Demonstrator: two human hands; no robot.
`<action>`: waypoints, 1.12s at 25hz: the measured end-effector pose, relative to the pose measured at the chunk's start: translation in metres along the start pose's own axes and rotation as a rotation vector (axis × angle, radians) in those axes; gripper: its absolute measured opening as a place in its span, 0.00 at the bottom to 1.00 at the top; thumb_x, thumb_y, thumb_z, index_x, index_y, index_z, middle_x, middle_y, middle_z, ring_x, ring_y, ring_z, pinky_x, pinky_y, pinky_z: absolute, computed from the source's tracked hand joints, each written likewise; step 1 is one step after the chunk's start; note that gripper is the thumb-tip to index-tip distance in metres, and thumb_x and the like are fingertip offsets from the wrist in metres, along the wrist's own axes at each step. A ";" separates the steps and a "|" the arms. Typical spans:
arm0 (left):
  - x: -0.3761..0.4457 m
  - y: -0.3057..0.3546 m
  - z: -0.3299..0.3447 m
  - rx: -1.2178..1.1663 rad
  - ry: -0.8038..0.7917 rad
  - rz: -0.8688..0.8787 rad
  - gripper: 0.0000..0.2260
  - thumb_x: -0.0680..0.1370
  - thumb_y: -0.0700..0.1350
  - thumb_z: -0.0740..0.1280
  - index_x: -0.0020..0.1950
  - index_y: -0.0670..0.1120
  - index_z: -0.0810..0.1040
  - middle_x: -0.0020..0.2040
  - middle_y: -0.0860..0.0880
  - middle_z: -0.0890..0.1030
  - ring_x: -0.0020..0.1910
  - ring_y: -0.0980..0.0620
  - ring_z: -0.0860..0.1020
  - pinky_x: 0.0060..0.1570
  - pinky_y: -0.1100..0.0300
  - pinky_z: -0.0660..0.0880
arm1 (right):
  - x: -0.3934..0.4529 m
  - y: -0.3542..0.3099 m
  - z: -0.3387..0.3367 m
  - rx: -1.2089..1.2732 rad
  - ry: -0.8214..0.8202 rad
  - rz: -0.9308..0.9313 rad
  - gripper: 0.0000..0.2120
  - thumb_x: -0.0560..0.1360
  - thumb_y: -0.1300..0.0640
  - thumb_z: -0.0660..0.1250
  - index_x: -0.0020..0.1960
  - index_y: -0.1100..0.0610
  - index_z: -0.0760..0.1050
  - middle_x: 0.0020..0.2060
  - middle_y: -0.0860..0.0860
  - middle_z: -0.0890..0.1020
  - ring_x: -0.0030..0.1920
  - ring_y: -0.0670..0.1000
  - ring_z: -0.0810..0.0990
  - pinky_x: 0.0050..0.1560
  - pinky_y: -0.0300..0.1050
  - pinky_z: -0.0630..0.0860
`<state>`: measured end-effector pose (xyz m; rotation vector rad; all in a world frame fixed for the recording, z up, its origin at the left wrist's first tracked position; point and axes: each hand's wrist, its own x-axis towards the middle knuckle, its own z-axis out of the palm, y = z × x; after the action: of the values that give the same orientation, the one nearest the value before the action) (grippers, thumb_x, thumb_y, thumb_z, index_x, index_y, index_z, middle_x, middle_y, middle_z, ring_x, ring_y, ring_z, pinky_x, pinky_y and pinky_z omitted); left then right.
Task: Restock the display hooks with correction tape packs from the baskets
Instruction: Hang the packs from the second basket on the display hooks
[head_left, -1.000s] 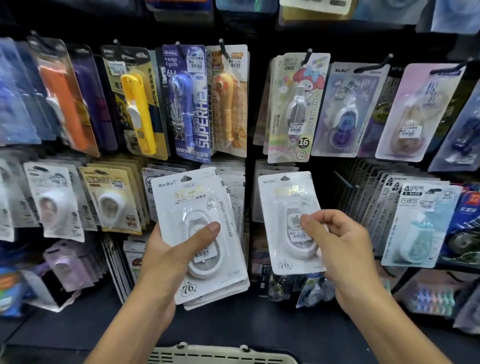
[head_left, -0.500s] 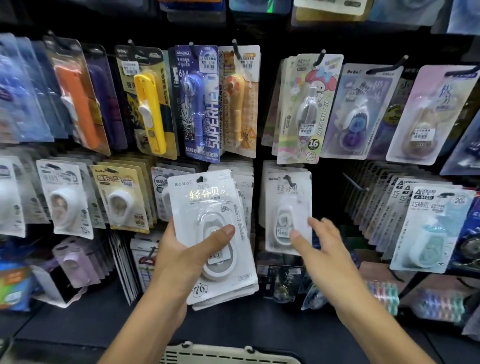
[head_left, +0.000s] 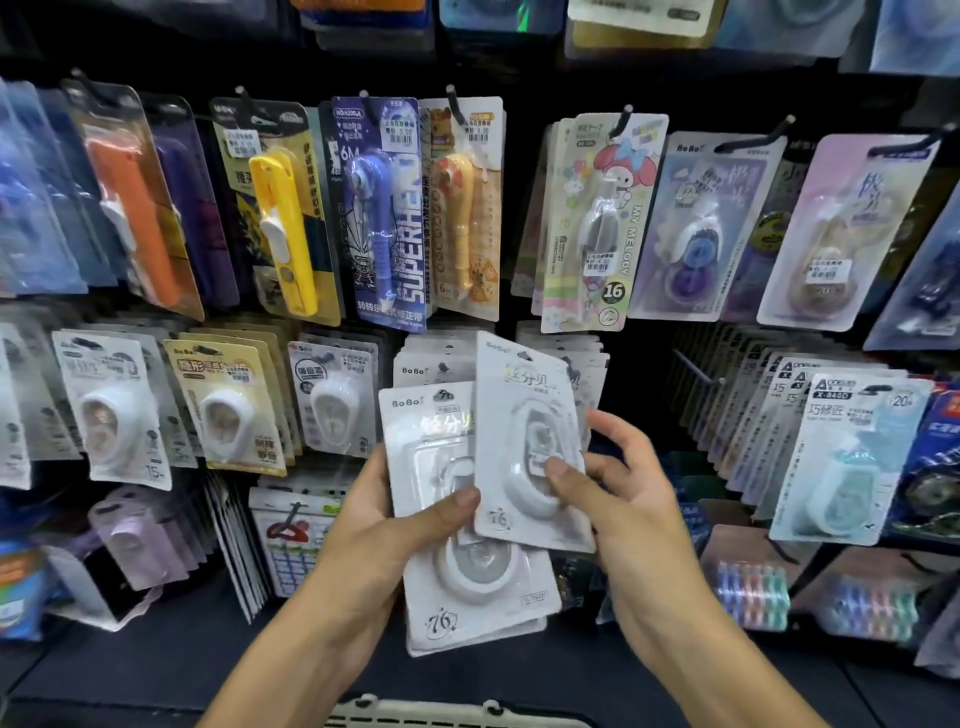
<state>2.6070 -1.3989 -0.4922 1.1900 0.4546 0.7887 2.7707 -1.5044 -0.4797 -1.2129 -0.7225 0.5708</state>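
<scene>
My left hand (head_left: 395, 525) grips a small stack of white correction tape packs (head_left: 467, 587), thumb across the front card. My right hand (head_left: 618, 493) pinches one white pack (head_left: 524, 447) by its blister, held upright and overlapping the stack's right side. Both sit in front of the middle row of hooks, where more white packs of the same kind (head_left: 582, 364) hang just behind. A bare hook (head_left: 696, 371) sticks out to the right of them.
Hanging packs fill the dark pegboard: yellow (head_left: 283, 228), blue (head_left: 384, 218) and cartoon-printed (head_left: 602, 223) ones above, white ones (head_left: 117, 415) to the left, pale blue ones (head_left: 852, 457) to the right. A basket rim (head_left: 415, 714) shows at the bottom edge.
My right hand let go of the pack it hung on the hook, came back to the stack and took hold of another white pack. The left hand stayed in place.
</scene>
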 end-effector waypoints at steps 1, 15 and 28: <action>0.002 0.001 -0.003 0.007 0.037 0.011 0.35 0.62 0.42 0.84 0.66 0.53 0.78 0.58 0.46 0.86 0.54 0.41 0.86 0.47 0.48 0.84 | 0.001 -0.002 -0.006 -0.022 0.035 -0.015 0.20 0.75 0.58 0.75 0.60 0.38 0.75 0.49 0.47 0.86 0.47 0.50 0.87 0.42 0.46 0.82; 0.010 0.005 -0.007 -0.010 0.226 0.181 0.25 0.59 0.47 0.85 0.54 0.54 0.85 0.55 0.47 0.88 0.52 0.45 0.87 0.47 0.54 0.84 | -0.005 0.006 -0.031 -0.236 0.074 0.066 0.14 0.78 0.53 0.72 0.55 0.33 0.79 0.56 0.42 0.81 0.33 0.54 0.83 0.28 0.47 0.79; 0.011 0.004 0.008 -0.094 0.120 0.079 0.19 0.68 0.43 0.77 0.58 0.48 0.84 0.58 0.43 0.86 0.55 0.41 0.86 0.53 0.42 0.83 | 0.000 -0.003 -0.015 -0.136 -0.005 -0.132 0.16 0.77 0.56 0.72 0.51 0.34 0.77 0.46 0.42 0.84 0.45 0.43 0.85 0.41 0.34 0.79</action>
<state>2.6186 -1.3956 -0.4850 1.0826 0.4658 0.9435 2.7823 -1.5144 -0.4799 -1.2790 -0.8498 0.4205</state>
